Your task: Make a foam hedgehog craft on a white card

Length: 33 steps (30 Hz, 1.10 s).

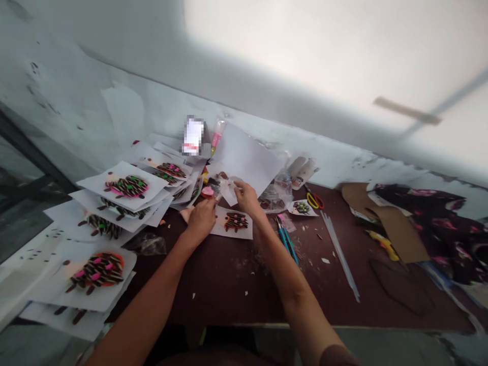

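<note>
My right hand (246,197) is closed, its fingers pinching what looks like a clear plastic bag (227,192) above the table. Just left of it, my left hand (203,219) is closed too, its fingertips beside a small pink piece (208,191); what they grip is hidden. A peach-coloured piece (186,214) shows at the left hand's outer side. Between and below both hands lies a white card (244,231) bearing a hedgehog figure (235,220) with dark stripes, pink dots and brown feet. Behind the hands, a large white sheet (247,157) leans back toward the wall.
Stacked hedgehog cards (152,195) fill the left side. A phone (193,136) stands at the back. To the right are scissors (314,200), blue-handled pliers (286,241), clear glue sticks (341,256), a small card (303,207), a yellow glue gun (384,245) and floral cloth (430,218).
</note>
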Each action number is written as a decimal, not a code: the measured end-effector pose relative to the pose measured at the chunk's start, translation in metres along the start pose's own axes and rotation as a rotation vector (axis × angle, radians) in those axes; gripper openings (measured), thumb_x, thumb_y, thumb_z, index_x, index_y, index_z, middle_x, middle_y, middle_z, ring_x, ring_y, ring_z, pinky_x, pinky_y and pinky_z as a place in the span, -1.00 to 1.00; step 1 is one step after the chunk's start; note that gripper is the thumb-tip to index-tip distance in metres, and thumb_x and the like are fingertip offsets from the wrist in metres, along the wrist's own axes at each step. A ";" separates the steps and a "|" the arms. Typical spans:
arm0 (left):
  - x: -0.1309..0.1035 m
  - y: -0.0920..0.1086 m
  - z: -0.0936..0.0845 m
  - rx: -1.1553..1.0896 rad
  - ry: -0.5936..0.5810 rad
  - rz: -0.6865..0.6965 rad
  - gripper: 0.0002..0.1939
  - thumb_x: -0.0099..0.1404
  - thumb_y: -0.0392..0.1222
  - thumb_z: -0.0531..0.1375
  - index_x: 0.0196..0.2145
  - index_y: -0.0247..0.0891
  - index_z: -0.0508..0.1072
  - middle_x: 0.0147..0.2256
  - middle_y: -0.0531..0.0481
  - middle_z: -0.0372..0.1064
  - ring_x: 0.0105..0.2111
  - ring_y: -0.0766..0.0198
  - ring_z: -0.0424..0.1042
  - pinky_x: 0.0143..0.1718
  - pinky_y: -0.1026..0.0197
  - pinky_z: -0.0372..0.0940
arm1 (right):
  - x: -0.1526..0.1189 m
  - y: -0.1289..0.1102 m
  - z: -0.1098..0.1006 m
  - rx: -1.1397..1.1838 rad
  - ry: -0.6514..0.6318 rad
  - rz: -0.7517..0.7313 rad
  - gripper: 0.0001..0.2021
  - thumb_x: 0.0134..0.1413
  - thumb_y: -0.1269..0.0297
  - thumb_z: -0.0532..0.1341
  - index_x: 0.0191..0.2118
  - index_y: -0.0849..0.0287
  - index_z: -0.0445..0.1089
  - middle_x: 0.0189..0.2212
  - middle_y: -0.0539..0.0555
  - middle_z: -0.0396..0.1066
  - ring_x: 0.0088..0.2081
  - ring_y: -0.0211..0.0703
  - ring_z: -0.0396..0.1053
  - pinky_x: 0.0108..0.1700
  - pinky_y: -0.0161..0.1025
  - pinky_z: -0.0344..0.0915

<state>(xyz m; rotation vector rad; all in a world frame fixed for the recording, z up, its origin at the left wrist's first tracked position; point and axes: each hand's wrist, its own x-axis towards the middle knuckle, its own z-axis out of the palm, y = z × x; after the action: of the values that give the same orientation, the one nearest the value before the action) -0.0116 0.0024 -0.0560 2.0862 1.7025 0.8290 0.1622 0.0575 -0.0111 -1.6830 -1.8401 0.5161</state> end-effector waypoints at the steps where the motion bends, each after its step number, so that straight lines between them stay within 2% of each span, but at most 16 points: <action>1: 0.000 0.000 0.001 0.009 -0.003 -0.009 -0.62 0.28 -0.42 0.06 -0.04 -0.29 0.57 -0.14 -0.29 0.56 -0.07 -0.08 0.51 -0.02 0.02 0.34 | -0.007 0.004 -0.008 -0.041 0.002 0.009 -0.66 0.26 0.43 0.16 0.08 0.19 0.53 0.03 0.23 0.54 0.00 -0.02 0.49 0.16 -0.10 0.29; 6: 0.002 -0.003 0.003 -0.047 0.010 -0.030 -0.57 0.26 -0.45 0.06 -0.01 -0.25 0.56 -0.09 -0.25 0.57 -0.04 -0.06 0.51 0.03 0.05 0.31 | -0.053 0.024 -0.036 -0.287 -0.058 0.094 -0.68 0.29 0.42 0.11 -0.02 0.16 0.58 -0.05 0.23 0.59 -0.02 0.04 0.52 0.06 -0.16 0.32; 11: 0.003 -0.002 0.005 -0.069 0.018 -0.070 -0.58 0.24 -0.42 0.10 -0.01 -0.20 0.56 -0.11 -0.19 0.59 -0.07 -0.05 0.52 -0.03 0.08 0.33 | -0.081 0.025 -0.036 -0.438 -0.150 0.162 -0.64 0.29 0.43 0.08 0.04 0.16 0.56 -0.02 0.26 0.57 -0.01 0.06 0.50 0.01 -0.20 0.30; 15: 0.004 -0.001 0.004 -0.115 0.033 -0.094 -0.63 0.26 -0.39 0.11 -0.03 -0.25 0.56 -0.17 -0.18 0.60 -0.11 -0.03 0.54 -0.04 0.07 0.34 | -0.085 0.019 -0.033 -0.452 -0.163 0.172 -0.61 0.29 0.46 0.06 0.10 0.21 0.52 0.02 0.29 0.52 0.03 0.08 0.46 0.01 -0.17 0.28; 22: 0.005 -0.004 0.002 -0.092 -0.016 -0.019 -0.78 0.26 -0.36 0.12 -0.31 -0.21 0.57 -0.20 -0.19 0.59 -0.12 -0.04 0.53 -0.07 0.07 0.33 | -0.086 0.027 -0.035 -0.365 -0.141 0.191 -0.74 0.24 0.42 0.13 -0.11 0.18 0.57 -0.12 0.21 0.56 -0.09 -0.01 0.47 -0.10 -0.23 0.26; 27: 0.005 -0.006 0.000 -0.101 -0.018 -0.039 -0.77 0.26 -0.33 0.11 -0.29 -0.17 0.57 -0.32 -0.13 0.58 -0.23 -0.02 0.54 -0.16 0.09 0.33 | -0.088 0.035 -0.034 -0.236 -0.074 0.130 -0.75 0.21 0.42 0.10 -0.14 0.14 0.52 -0.25 0.09 0.55 -0.22 -0.10 0.45 -0.12 -0.27 0.25; 33: 0.008 -0.007 0.000 -0.110 -0.009 -0.037 -0.76 0.26 -0.32 0.10 -0.28 -0.15 0.57 -0.36 -0.10 0.57 -0.25 -0.01 0.54 -0.14 0.10 0.33 | -0.087 0.038 -0.030 -0.140 -0.037 0.153 -0.75 0.20 0.39 0.07 -0.14 0.14 0.48 -0.24 0.12 0.53 -0.20 -0.04 0.45 -0.06 -0.20 0.28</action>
<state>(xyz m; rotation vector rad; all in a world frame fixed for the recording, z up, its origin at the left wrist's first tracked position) -0.0159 0.0117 -0.0579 1.9777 1.6472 0.8800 0.2128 -0.0268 -0.0266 -1.9302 -1.8197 0.4938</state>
